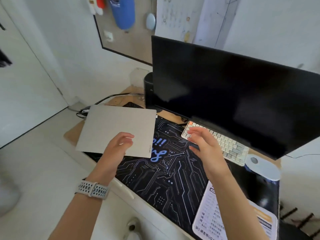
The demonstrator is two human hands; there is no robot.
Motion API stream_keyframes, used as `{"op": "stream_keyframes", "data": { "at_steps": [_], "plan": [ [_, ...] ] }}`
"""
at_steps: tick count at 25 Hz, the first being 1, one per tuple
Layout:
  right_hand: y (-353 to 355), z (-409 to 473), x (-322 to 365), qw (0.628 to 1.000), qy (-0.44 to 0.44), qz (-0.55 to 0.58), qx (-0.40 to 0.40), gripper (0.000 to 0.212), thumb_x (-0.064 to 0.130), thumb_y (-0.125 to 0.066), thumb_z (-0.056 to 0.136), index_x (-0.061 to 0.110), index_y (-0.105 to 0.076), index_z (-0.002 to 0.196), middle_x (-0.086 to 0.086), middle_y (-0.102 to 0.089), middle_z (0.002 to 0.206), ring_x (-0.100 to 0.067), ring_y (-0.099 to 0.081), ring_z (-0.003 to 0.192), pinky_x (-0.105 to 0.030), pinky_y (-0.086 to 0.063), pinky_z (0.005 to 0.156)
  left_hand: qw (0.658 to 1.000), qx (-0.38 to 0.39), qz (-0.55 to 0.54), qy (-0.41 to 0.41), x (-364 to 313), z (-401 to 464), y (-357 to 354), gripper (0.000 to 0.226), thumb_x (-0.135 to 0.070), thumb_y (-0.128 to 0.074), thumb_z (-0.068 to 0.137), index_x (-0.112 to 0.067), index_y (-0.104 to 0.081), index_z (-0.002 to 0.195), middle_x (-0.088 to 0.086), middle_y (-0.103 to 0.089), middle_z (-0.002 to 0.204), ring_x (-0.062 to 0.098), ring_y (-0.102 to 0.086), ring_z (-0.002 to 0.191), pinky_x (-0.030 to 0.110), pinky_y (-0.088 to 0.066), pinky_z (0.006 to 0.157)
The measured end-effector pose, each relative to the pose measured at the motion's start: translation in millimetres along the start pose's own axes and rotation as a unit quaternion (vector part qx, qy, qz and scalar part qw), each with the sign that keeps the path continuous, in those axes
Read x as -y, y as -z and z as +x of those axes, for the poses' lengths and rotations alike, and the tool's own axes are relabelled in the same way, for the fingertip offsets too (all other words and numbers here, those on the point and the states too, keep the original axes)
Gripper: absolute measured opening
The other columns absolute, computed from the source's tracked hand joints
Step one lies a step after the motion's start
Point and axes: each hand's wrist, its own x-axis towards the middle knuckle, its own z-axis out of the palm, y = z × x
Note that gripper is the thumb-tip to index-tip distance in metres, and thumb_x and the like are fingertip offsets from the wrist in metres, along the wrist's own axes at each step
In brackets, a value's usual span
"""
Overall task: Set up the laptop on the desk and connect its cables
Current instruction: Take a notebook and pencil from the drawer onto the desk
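I'm looking down at a wooden desk (74,130) set against white walls, mostly covered by a black mat (161,181) printed with circuit lines. A dark monitor (233,94) stands at the back, with a pale keyboard (225,144) under its lower edge and a white mouse (261,166) to the right of that. The laptop (116,129), silver and shut, lies flat at the left end of the desk, its right part on the mat and its near-left corner out over the desk edge. Black cables (103,100) run off the desk behind it. My left hand (117,148), a pale watch (93,188) on its wrist, is over the laptop's near right corner with fingers loosely curled and apart; I can't tell whether they touch the lid. My right hand (206,144) hovers over the mat just before the keyboard, fingers spread, holding nothing. A printed sheet (213,215) lies on the mat at lower right.
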Motion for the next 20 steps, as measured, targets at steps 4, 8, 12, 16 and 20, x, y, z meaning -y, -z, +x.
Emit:
{"op": "stream_keyframes", "data": {
  "at_steps": [4,8,12,16,20],
  "plan": [
    [40.1,-10.0,-7.9,0.998,-0.016,-0.009,-0.055,0.017,0.027,-0.052,0.097,0.035,-0.064,0.106,0.014,-0.061,0.115,-0.004,-0.058,0.110,-0.028,-0.048,0.097,0.999,0.048,-0.006,-0.008,-4.7,1.2,-32.7,0.018,-0.012,-0.049,0.096,-0.020,-0.063,0.102,-0.007,-0.063,0.103,0.011,-0.055,0.101,0.034,-0.039,0.092],
    [94.0,-32.2,-16.2,0.989,-0.040,0.010,-0.141,0.017,0.028,-0.054,0.095,0.034,-0.065,0.107,0.011,-0.062,0.115,-0.008,-0.058,0.112,-0.031,-0.048,0.099,0.992,0.121,0.002,-0.014,-17.4,7.8,-78.3,0.017,-0.012,-0.052,0.095,-0.022,-0.065,0.099,-0.008,-0.065,0.102,0.007,-0.057,0.098,0.030,-0.041,0.089],
    [127.1,-55.5,-20.2,0.978,-0.059,0.020,-0.198,0.019,0.027,-0.054,0.096,0.031,-0.065,0.111,0.012,-0.062,0.115,-0.009,-0.057,0.113,-0.031,-0.048,0.098,0.982,0.181,0.014,-0.042,-33.8,12.8,-113.5,0.018,-0.016,-0.054,0.095,-0.026,-0.066,0.102,-0.005,-0.065,0.113,0.007,-0.055,0.108,0.033,-0.040,0.097],
    [139.4,-61.9,-17.3,0.976,-0.056,0.013,-0.212,0.020,0.031,-0.054,0.095,0.032,-0.064,0.112,0.008,-0.063,0.119,-0.011,-0.058,0.115,-0.024,-0.049,0.090,0.977,0.210,-0.001,-0.048,-44.6,5.3,-126.4,0.016,-0.018,-0.054,0.096,-0.026,-0.065,0.104,-0.009,-0.064,0.110,0.010,-0.054,0.112,0.037,-0.040,0.104],
    [126.4,-53.3,-5.3,0.981,-0.012,0.000,-0.193,0.022,0.034,-0.052,0.096,0.035,-0.062,0.116,0.011,-0.061,0.120,-0.008,-0.056,0.115,-0.028,-0.048,0.097,0.974,0.207,-0.017,-0.094,-52.0,-2.6,-99.3,0.024,-0.033,-0.054,0.096,-0.029,-0.061,0.118,-0.018,-0.059,0.119,0.002,-0.051,0.117,0.039,-0.037,0.110]
  ]
}}
